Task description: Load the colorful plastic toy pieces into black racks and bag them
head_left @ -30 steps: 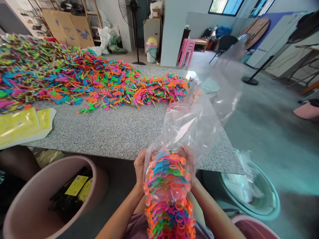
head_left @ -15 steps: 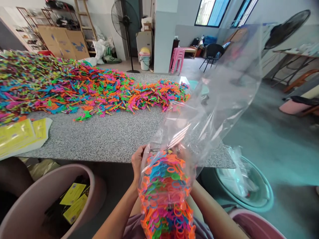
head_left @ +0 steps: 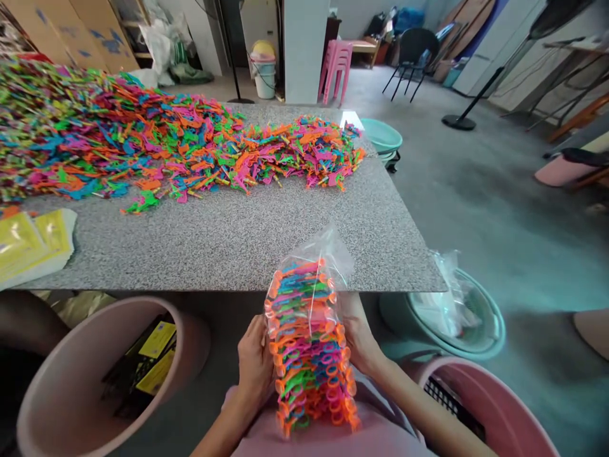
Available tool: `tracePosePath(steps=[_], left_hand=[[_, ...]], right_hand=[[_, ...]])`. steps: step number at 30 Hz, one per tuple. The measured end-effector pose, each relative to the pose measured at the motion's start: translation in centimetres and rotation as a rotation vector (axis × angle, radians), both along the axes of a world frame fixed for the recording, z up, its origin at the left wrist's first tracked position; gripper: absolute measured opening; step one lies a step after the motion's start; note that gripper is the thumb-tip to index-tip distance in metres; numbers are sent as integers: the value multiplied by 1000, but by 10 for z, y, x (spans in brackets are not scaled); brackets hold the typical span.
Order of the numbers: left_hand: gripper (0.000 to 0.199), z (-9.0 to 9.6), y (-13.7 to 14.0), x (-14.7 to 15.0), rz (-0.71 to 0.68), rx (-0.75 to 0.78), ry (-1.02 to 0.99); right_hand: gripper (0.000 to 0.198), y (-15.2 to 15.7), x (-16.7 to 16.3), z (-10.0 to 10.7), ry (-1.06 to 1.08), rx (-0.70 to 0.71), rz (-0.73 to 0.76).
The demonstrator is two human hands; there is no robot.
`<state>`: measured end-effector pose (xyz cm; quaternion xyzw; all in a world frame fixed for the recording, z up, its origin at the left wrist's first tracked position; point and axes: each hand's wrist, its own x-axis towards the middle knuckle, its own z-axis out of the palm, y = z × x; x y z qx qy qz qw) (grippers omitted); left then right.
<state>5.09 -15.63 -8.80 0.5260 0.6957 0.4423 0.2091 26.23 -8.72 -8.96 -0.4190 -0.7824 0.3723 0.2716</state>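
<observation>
In front of my lap is a clear plastic bag (head_left: pixel 333 254) drawn over a long stack of colourful plastic pieces (head_left: pixel 309 355). Orange, pink, blue and green parts with ring-shaped ends show in rows through the film. My left hand (head_left: pixel 257 352) is closed around the left side of the stack, its fingertips partly hidden behind it. On the right side my right hand (head_left: pixel 359 333) grips the bag and stack, with most fingers out of sight. The bag's upper end is crumpled and touches or overhangs the table edge; I cannot tell which.
A speckled grey table (head_left: pixel 214 241) carries a long heap of loose colourful pieces (head_left: pixel 190 146) and yellow packets (head_left: pixel 38 241). Pink tubs (head_left: pixel 190 336) stand below at left and lower right. A green tub (head_left: pixel 497 324) holds clear bags (head_left: pixel 447 304). Part of another person (head_left: pixel 28 330) shows at left.
The bag's long loose end, which stood up toward the upper right, is now down and gathered near the stack's top. My view has tilted lower, and both hands remain at the stack's sides.
</observation>
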Motion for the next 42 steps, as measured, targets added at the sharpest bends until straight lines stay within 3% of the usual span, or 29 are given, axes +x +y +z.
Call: tracePosePath(steps=[2, 7, 9, 13, 16, 20, 26, 29, 35, 39, 42], left_hand=[[25, 3, 3, -4, 9, 34, -6], [24, 4, 3, -8, -59, 127, 125], [27, 4, -1, -8, -86, 146, 153], [29, 11, -5, -6, -106, 200, 183], [16, 20, -3, -5, -73, 299, 306], [8, 24, 3, -3, -51, 462, 553], [14, 23, 0, -6, -278, 572, 580], [11, 26, -8, -13, -416, 634, 595], [19, 23, -29, -23, -647, 652, 557], [22, 28, -25, -21, -652, 636, 483], [24, 58, 4, -24, -569, 594, 458]], right_hand=[[31, 4, 1, -1, -26, 31, 7], [24, 9, 1, -2, -19, 111, -358], [20, 10, 1, 3, 26, 260, -410], [9, 14, 6, 27, 116, 665, -311], [14, 16, 15, 49, 136, 664, -157], [30, 12, 31, 62, -35, 663, 48], [33, -5, 44, 46, -181, 962, -6], [25, -16, 49, 42, -239, 975, 60], [24, -42, 57, 45, -268, 835, 277], [29, -42, 50, 55, -231, 823, 222], [33, -20, 38, 84, -209, 749, 73]])
